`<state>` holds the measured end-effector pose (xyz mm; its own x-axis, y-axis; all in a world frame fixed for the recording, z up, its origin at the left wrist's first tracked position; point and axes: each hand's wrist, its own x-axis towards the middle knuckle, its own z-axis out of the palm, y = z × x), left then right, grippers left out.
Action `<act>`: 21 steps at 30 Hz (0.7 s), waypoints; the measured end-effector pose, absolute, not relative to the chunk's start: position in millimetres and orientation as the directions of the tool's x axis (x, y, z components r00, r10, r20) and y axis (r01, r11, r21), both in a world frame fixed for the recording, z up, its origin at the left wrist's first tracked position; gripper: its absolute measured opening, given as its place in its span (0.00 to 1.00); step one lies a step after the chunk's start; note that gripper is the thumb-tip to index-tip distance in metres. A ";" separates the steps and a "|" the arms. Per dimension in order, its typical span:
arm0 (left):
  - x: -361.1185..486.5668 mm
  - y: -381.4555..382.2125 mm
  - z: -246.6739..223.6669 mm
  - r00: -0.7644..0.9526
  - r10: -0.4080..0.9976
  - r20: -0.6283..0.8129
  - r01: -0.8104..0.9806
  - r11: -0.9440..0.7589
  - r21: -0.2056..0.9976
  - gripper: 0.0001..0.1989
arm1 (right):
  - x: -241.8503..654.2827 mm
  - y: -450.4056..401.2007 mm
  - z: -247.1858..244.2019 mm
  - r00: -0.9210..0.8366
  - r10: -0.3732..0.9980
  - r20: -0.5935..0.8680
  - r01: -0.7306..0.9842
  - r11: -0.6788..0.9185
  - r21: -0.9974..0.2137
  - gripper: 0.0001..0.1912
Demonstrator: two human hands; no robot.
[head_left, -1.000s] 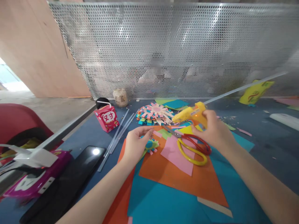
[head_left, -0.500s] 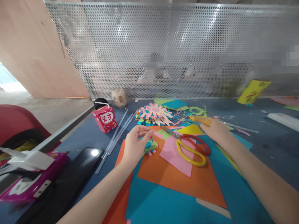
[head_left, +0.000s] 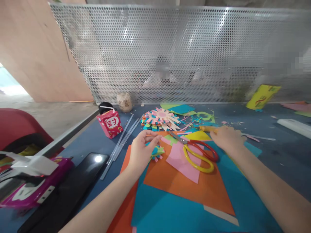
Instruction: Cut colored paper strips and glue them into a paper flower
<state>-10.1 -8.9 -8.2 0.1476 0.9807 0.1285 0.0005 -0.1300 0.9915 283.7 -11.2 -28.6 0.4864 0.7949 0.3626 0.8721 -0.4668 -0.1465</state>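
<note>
My right hand (head_left: pixel 226 137) is wrapped round a yellow-orange glue gun (head_left: pixel 205 128), nozzle to the left. A clear glue stick (head_left: pixel 259 137) juts out behind the hand. My left hand (head_left: pixel 143 147) is closed in a pinch above the orange paper; whatever lies between thumb and fingers is too small to make out. Just beside it rests a small fringed paper flower (head_left: pixel 157 151) with a blue middle, partly hidden by the hand. Between my hands, scissors (head_left: pixel 198 155) with one red and one yellow handle lie on pink paper (head_left: pixel 182 161) and orange paper (head_left: pixel 187 191).
Finished-looking fringed paper flowers (head_left: pixel 161 118) pile up behind my hands, near paper scraps. Clear glue sticks (head_left: pixel 121 142), a red drink carton (head_left: pixel 110 124), a phone (head_left: pixel 93 165) and a purple power strip (head_left: pixel 31 194) are leftward. A perforated metal screen (head_left: pixel 170 42) closes off the back.
My right hand has shifted slightly to the right with the glue gun, and the glue stick behind it has moved right too. My left hand stays almost where it was.
</note>
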 end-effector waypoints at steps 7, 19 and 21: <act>-12.6 -10.2 -15.6 0.215 0.882 0.419 0.210 -0.461 0.862 0.06 | 225.9 -26.5 -7.1 -0.008 0.851 0.526 0.989 0.086 -0.124 0.08; -1.3 -24.8 -12.1 0.419 0.800 0.429 0.350 -0.578 0.737 0.05 | 181.1 -58.8 -3.3 -0.305 0.842 0.445 0.740 0.504 -0.445 0.05; -0.6 -24.7 -12.7 0.418 0.793 0.443 0.334 -0.587 0.737 0.06 | 179.6 -58.9 -2.8 -0.325 0.842 0.430 0.732 0.512 -0.449 0.06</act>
